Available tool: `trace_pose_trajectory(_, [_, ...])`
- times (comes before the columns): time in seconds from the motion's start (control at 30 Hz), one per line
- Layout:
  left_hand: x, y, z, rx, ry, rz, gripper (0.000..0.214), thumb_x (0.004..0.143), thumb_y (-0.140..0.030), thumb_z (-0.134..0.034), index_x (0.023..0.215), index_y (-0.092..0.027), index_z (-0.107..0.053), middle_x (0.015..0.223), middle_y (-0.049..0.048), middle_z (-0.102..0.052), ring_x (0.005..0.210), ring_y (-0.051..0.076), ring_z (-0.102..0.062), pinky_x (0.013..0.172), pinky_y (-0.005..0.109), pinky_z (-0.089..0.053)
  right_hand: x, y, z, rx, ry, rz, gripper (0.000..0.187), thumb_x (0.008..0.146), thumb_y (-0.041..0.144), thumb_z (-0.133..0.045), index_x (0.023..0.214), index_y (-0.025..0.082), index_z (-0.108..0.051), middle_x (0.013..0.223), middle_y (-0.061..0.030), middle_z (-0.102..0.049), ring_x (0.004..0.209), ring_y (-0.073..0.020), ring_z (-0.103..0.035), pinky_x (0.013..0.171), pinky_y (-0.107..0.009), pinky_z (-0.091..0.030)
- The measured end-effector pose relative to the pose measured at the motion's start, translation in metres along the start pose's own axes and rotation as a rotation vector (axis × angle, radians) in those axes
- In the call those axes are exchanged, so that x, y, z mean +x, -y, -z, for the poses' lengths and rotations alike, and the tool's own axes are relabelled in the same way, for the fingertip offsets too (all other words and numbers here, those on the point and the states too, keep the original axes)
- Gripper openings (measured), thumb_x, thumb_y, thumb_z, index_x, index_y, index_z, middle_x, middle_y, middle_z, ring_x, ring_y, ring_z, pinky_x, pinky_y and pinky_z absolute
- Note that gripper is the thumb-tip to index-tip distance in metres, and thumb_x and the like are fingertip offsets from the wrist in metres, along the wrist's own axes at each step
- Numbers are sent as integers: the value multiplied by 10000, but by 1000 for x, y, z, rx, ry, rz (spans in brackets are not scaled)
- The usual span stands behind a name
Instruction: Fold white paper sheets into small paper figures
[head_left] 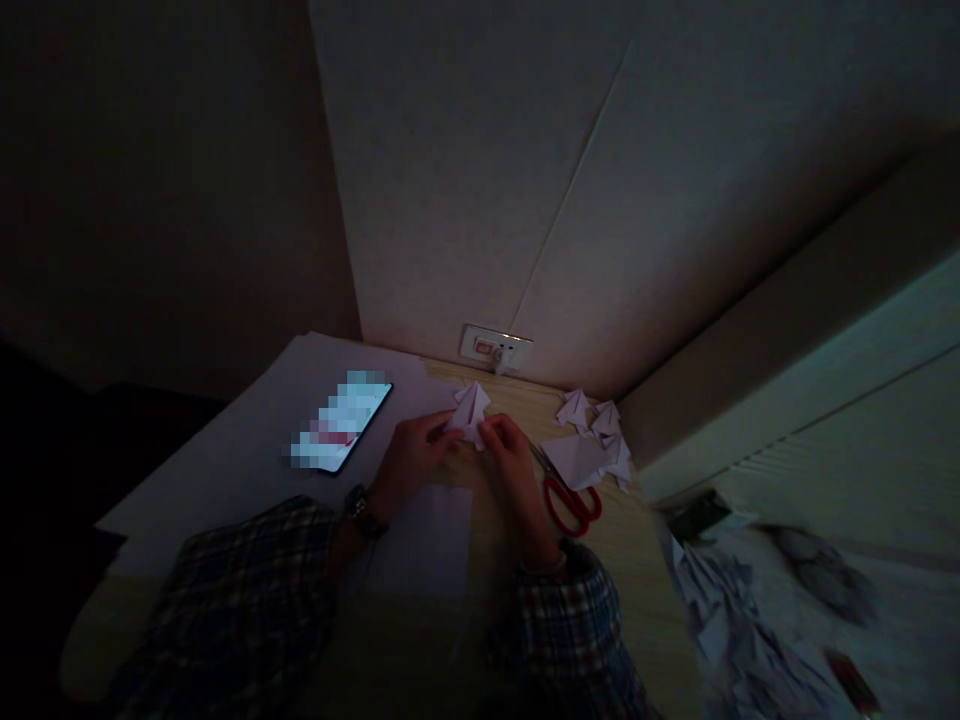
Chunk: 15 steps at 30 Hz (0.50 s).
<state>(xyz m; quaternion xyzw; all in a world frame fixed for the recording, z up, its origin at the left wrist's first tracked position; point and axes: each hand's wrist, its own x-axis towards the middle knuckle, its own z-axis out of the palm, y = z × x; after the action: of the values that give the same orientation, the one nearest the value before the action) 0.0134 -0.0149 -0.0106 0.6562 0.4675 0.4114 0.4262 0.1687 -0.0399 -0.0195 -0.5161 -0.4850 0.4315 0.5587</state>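
Note:
A small folded white paper figure [470, 408] is held up between my two hands above the wooden table. My left hand [420, 445], with a dark watch at its wrist, pinches the figure's left edge. Thumb and fingers of my right hand [510, 445] grip its lower right corner. Just right of that hand lie scissors [574, 505] with red handles, their blades partly under a piece of white paper [574, 460]. Several similar folded paper figures [576, 410] sit near the table's far right corner. A square white sheet [431, 540] lies below my hands.
A lit phone [341, 425] rests on large white sheets [255, 430] at the left. A wall socket [495, 348] with a plug is behind the table [622, 580]. Right of the table, many folded papers [739, 620] lie lower down. The room is dim.

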Motion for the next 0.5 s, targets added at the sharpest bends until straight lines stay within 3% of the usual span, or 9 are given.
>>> trace_pose_trajectory(0.23, [0,-2,-2,-57,-23,29,261,731,-351,-712,912,-178,-783,620,-14,-696,628,200,-635,672,281,-495,4,-3,4,-7,-6,-14,285,723,428,-717,625,231,-535,584,42,-509,586,-150,-452,576,-293,-375])
trace_pose_trajectory(0.5, [4,3,-3,-236,-38,160,347,646,-474,-764,812,-173,-719,647,-6,-680,599,182,-620,576,265,-470,-4,2,-5,-61,-6,60,249,807,422,-684,703,218,-586,657,26,-575,641,-167,-522,653,-309,-426])
